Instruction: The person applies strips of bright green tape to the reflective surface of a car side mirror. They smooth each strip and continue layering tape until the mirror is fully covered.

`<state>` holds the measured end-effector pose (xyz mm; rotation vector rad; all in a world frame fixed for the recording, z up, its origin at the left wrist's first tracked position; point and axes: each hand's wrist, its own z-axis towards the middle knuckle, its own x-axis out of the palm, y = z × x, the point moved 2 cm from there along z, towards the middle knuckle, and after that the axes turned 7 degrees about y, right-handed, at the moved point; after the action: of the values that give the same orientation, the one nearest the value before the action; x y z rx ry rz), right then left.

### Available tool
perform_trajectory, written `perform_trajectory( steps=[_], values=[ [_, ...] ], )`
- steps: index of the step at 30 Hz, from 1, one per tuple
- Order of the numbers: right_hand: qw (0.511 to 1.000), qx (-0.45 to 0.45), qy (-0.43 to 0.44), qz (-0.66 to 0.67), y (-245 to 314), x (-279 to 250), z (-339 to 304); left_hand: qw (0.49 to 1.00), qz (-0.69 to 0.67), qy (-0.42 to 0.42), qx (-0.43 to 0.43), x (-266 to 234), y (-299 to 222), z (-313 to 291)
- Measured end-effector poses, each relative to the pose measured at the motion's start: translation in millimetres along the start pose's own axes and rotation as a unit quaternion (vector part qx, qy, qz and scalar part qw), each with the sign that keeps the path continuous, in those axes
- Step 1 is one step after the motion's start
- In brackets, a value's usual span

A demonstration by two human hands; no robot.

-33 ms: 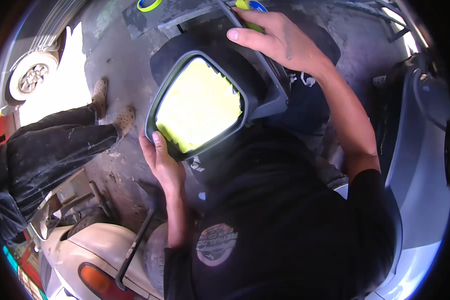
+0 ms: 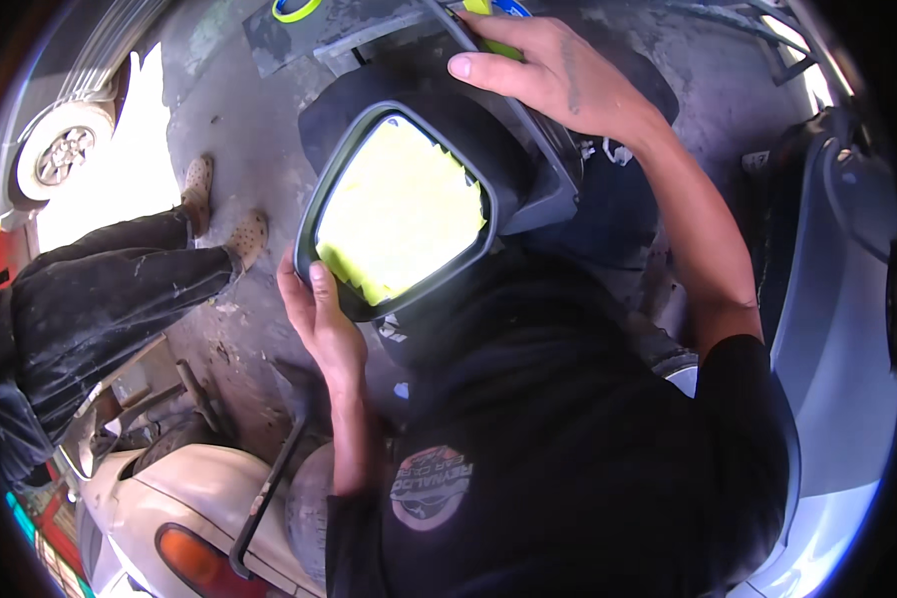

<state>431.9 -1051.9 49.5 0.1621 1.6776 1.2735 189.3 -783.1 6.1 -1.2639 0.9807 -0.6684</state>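
A dark car side mirror (image 2: 503, 164) is held up in front of me, tilted. Ragged-edged yellow-green masking tape (image 2: 399, 214) covers its glass. My left hand (image 2: 326, 324) grips the lower left rim, thumb on the front edge and fingers behind. At the top, my right hand (image 2: 558, 85) curls beside the mirror's mounting arm (image 2: 543, 149). A roll of yellow-green tape (image 2: 502, 49) with a blue and white core shows between its thumb and fingers, partly hidden by them. The thumb lies across the edge of the mounting arm.
A second tape roll (image 2: 296, 8) lies on a panel at the top. Another person's legs (image 2: 120, 289) in dark trousers extend from the left. A pale bumper (image 2: 184, 488) with an orange lamp sits lower left, a grey vehicle panel (image 2: 837, 379) at right, a car wheel (image 2: 65, 149) upper left.
The side mirror has shifted very slightly right, with my left hand following. My right hand and the tape roll have edged slightly upward and left.
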Motion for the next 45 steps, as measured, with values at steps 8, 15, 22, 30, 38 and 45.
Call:
perform_trajectory(
  steps=[8,15,22,30,38,45],
  values=[
    [0.993,-0.014,0.109,0.032,18,-11,36,0.808,0.435,0.23,0.325,70,-83,27],
    [0.993,-0.001,0.116,0.035,23,-11,47,0.805,0.435,0.241,0.321,80,-70,47],
    [0.991,-0.017,0.132,0.02,25,-9,59,0.823,0.454,0.205,0.275,77,-81,55],
    [0.995,-0.052,0.087,0.024,34,2,46,0.815,0.498,0.174,0.24,61,-70,30],
    [0.995,-0.033,0.095,0.023,34,6,38,0.92,0.33,0.033,0.21,-18,-48,4],
    [0.997,0.011,0.061,0.048,22,17,43,0.972,-0.19,0.022,-0.135,-24,-11,-25]
  ],
)
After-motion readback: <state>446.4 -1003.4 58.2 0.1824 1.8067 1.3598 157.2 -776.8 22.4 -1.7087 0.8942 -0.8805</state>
